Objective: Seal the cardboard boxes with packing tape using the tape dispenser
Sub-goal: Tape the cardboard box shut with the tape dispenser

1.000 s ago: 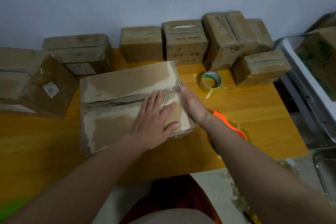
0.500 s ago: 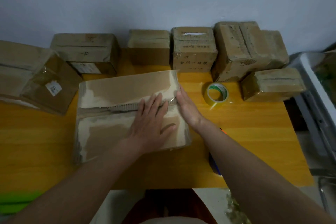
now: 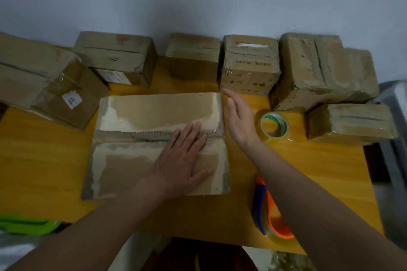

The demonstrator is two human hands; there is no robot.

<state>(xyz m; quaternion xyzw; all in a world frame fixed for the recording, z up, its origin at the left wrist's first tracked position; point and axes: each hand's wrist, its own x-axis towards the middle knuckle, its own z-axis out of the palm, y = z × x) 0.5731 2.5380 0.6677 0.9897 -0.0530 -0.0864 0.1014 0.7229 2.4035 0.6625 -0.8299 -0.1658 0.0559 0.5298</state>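
The flat cardboard box [image 3: 158,145] lies mid-surface, its seam running left to right under the left hand [image 3: 182,160], whose grip is spread flat and pressing. The right hand [image 3: 240,119], fingers straight together, sits against the box's right edge. Best keep the flaps pinned and butted tight before fetching the tape dispenser [image 3: 271,211] lying near right.

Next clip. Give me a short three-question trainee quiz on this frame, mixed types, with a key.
1. True or false: the tape dispenser is in the person's right hand.
2. Which hand lies flat on the box in front? A left, B right, C both.
3. Fill in: the loose tape roll lies on the ___.

Key: 1 false, it lies on the table near the right forearm. 2 A, the left hand presses the top; the right is beside the box's right edge. 3 table.
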